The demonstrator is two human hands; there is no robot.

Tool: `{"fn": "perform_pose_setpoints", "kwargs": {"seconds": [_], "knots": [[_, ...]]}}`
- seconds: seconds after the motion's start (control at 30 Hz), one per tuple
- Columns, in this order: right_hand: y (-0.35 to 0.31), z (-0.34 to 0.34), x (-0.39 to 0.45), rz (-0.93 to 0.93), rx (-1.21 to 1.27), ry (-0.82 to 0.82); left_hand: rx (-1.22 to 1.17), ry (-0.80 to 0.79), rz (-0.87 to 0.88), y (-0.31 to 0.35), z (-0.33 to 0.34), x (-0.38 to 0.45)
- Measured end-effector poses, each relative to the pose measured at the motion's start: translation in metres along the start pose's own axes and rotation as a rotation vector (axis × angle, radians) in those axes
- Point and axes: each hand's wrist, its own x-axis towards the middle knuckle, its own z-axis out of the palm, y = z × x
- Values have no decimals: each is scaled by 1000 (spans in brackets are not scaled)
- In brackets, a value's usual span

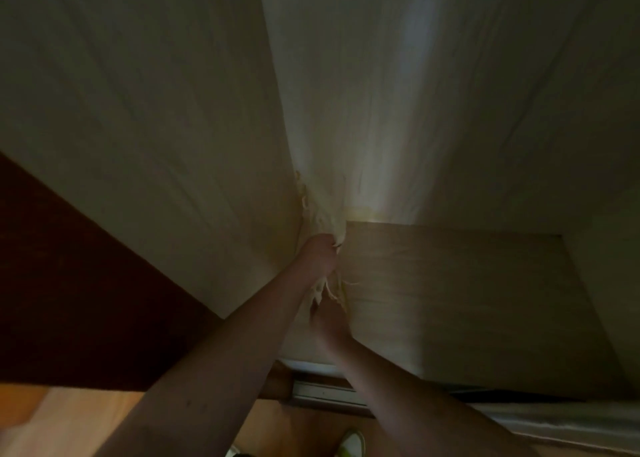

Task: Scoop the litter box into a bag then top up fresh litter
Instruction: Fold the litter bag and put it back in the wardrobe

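Observation:
No litter box, scoop, bag or litter shows in this dim head view. Pale cream curtain fabric (pixel 346 110) fills most of the frame and bunches to a gathered point at the centre. My left hand (pixel 320 254) grips that bunch with curled fingers, the arm reaching up from the lower left. Just below it, my right hand (pixel 329 319) reaches up from the lower right, and its fingertips pinch the frayed strands hanging from the bunch. The two hands are almost touching.
A light wood-grain panel (pixel 467 300) stands right of the hands, behind the fabric's edge. A dark red wall (pixel 69 300) is on the left. Below lie a white sliding track (pixel 325 392), an orange wooden floor (pixel 69 422) and a pale shoe (pixel 353 442).

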Motion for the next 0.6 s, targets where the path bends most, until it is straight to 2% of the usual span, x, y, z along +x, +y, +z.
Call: {"fn": "perform_pose_setpoints", "kwargs": {"seconds": [0.17, 0.3, 0.47, 0.6], "knots": [[-5, -13, 6, 32, 272, 31, -111, 9, 87, 18, -3, 5], [7, -38, 8, -5, 262, 53, -80, 126, 175, 29, 1, 5], [29, -59, 9, -12, 209, 125, 44, 200, 262, 40, 17, 5], [34, -64, 12, -10, 124, 40, 92, 187, 267, 38, 17, 9]]}}
